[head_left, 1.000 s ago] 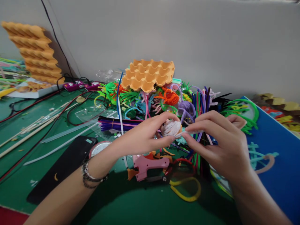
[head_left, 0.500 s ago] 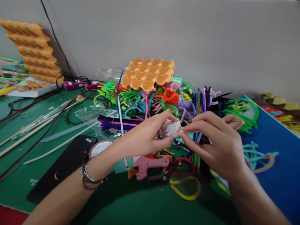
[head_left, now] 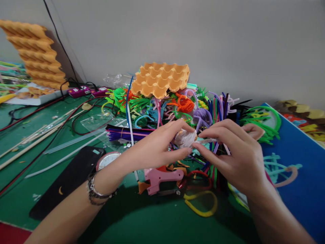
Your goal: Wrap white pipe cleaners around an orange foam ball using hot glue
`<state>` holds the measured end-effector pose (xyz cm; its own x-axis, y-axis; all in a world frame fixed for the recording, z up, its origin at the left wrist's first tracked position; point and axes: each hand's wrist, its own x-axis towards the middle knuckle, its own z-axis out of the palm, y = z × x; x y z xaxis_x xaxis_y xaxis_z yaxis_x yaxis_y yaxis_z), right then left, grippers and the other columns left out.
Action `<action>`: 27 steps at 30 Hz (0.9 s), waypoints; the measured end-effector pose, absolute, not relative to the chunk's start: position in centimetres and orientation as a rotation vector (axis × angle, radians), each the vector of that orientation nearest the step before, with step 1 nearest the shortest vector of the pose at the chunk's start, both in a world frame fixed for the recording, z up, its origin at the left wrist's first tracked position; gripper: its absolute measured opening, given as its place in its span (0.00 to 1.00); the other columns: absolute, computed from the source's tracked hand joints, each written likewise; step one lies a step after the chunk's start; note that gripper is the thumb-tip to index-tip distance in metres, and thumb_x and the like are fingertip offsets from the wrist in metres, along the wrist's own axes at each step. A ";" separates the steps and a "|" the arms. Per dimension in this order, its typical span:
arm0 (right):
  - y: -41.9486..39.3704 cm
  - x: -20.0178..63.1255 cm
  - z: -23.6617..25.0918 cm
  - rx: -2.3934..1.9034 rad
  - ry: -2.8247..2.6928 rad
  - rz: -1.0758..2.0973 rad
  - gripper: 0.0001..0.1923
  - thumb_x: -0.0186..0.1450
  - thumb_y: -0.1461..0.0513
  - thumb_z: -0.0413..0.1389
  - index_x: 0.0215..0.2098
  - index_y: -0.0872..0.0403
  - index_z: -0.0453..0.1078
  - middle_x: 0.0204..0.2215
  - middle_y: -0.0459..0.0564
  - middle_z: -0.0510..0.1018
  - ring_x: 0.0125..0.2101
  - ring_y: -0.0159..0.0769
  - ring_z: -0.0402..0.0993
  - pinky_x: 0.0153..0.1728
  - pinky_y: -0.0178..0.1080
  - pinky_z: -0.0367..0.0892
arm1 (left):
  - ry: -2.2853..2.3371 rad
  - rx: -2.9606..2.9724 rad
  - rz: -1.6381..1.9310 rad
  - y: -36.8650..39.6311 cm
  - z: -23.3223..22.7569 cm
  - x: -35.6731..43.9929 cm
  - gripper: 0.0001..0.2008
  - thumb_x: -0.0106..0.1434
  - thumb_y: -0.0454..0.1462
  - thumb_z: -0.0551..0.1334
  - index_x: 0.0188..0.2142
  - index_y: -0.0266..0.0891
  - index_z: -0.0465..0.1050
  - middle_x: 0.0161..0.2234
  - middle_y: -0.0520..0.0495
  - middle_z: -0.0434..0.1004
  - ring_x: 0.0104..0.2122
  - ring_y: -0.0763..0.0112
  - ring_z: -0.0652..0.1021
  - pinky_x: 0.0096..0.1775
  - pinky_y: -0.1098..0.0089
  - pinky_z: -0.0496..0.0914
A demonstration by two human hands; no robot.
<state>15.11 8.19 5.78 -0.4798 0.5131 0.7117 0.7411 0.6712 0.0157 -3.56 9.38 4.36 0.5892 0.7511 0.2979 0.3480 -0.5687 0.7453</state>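
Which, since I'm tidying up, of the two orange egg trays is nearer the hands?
The central tray, resting on the colourful pipe-cleaner pile beyond the left hand; the other tray stands on edge, far left.

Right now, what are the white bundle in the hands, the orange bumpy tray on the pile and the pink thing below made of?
White bundle: maybe yarn or fuzzy pipe cleaner; matte, with wound strands showing.
Orange bumpy tray: likely molded paper pulp, perhaps foam; dull, with uneven edges.
Pink thing: probably hard plastic; smooth and evenly colored.
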 end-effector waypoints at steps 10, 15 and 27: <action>8.4 16.2 6.5 -0.816 -2.277 -0.337 0.04 0.59 0.65 0.57 0.32 0.51 0.66 0.29 0.47 0.72 0.31 0.32 0.70 0.33 0.39 0.63 | 0.837 2.131 0.828 9.6 4.2 -3.7 0.12 0.64 0.42 0.54 0.45 0.42 0.60 0.41 0.48 0.69 0.38 0.71 0.72 0.39 0.69 0.65; 8.4 16.5 6.6 -0.814 -2.268 -0.311 0.03 0.60 0.64 0.57 0.31 0.50 0.67 0.28 0.47 0.73 0.30 0.32 0.70 0.31 0.38 0.66 | 0.816 2.164 0.821 9.5 4.2 -3.8 0.12 0.63 0.42 0.54 0.45 0.42 0.60 0.43 0.46 0.68 0.39 0.70 0.72 0.39 0.69 0.66; 8.2 16.4 6.7 -0.833 -2.267 -0.342 0.04 0.59 0.67 0.57 0.30 0.51 0.67 0.27 0.46 0.73 0.28 0.31 0.71 0.29 0.35 0.66 | 0.748 2.272 0.805 9.7 4.2 -4.0 0.12 0.62 0.35 0.56 0.46 0.41 0.60 0.48 0.44 0.66 0.45 0.69 0.70 0.44 0.69 0.65</action>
<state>16.41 8.22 6.67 -0.5574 0.4694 0.6848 0.6504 0.7596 0.0087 -3.98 9.65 4.22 0.6557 0.6690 0.3499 0.2997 -0.6560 0.6927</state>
